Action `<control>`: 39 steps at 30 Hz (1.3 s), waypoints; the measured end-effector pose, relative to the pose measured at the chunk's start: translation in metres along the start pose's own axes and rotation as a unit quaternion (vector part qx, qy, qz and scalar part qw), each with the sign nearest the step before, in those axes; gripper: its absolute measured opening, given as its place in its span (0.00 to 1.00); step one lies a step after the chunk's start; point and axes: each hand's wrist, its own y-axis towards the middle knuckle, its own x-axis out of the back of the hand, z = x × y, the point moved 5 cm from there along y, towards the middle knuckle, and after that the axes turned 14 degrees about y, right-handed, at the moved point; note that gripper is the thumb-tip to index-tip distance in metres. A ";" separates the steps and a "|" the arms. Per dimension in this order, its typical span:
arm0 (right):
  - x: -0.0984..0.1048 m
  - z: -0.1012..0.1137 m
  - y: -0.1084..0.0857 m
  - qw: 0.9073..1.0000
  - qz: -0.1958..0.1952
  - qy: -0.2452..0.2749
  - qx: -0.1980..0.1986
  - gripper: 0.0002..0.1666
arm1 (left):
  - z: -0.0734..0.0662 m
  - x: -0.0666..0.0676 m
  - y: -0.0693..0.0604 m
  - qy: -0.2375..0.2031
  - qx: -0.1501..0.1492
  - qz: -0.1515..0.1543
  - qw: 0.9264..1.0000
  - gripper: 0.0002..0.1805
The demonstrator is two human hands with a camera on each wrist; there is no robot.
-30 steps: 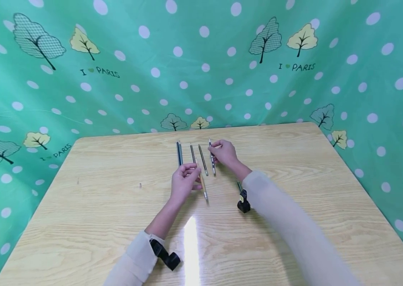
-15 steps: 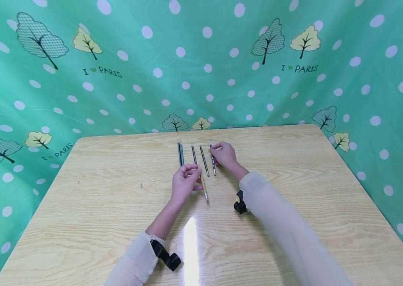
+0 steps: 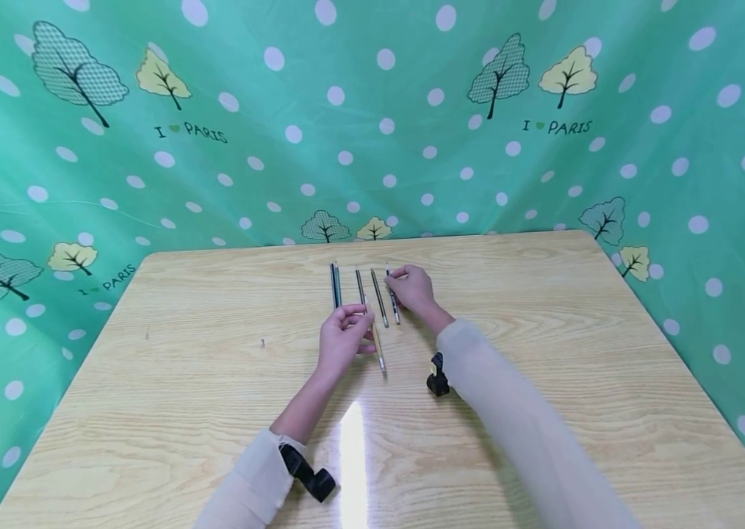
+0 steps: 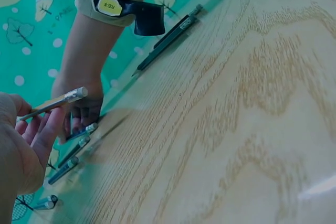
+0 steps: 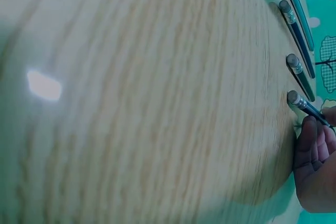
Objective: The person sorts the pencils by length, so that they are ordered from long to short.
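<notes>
My left hand [image 3: 344,336] pinches a yellow wooden pencil [image 3: 378,349] between thumb and fingers, lifted above the table; its white eraser end [image 4: 79,93] points outward in the left wrist view. My right hand [image 3: 414,288] pinches a dark blue-and-white patterned pencil [image 3: 395,305] at the right end of a row. Left of it lie a dark green pencil [image 3: 379,296] and a dark pencil [image 3: 358,281], partly behind my left hand. Two more pencils [image 3: 336,286] lie close together at the row's left end. Eraser ends face me, as the right wrist view shows.
Two dark pencils [image 4: 170,40] lie side by side beyond my right forearm in the left wrist view; the sleeve [image 3: 478,353] hides them in the head view. The wooden table [image 3: 181,397] ends at a green dotted curtain [image 3: 247,132].
The patterned pencil's far end has come down and nearer me, and the pencil lies slightly closer to its neighbour. My right forearm has shifted left, covering a green pencil. The left hand stays nearly still.
</notes>
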 end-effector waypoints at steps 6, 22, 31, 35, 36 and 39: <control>0.000 0.001 0.001 1.000 -0.005 -0.023 0.005 0.13 | -0.014 0.000 -0.011 0.004 -0.001 -0.003 1.000 0.15; -0.002 0.000 0.000 0.997 -0.006 -0.074 0.016 0.13 | -0.014 0.001 -0.011 0.004 0.004 0.004 1.000 0.16; -0.002 0.002 -0.001 0.996 -0.010 -0.088 0.019 0.13 | 0.008 0.001 0.005 0.000 0.009 0.005 1.000 0.17; -0.003 0.002 -0.001 0.995 -0.011 -0.096 0.021 0.13 | 0.011 0.000 0.007 0.000 0.008 -0.002 1.000 0.17; -0.003 0.002 -0.001 0.995 -0.011 -0.097 0.021 0.13 | 0.012 0.000 0.007 -0.001 0.009 -0.005 1.000 0.17; -0.003 0.002 -0.001 0.995 -0.010 -0.101 0.024 0.13 | 0.012 -0.001 0.006 0.001 0.007 -0.010 1.000 0.16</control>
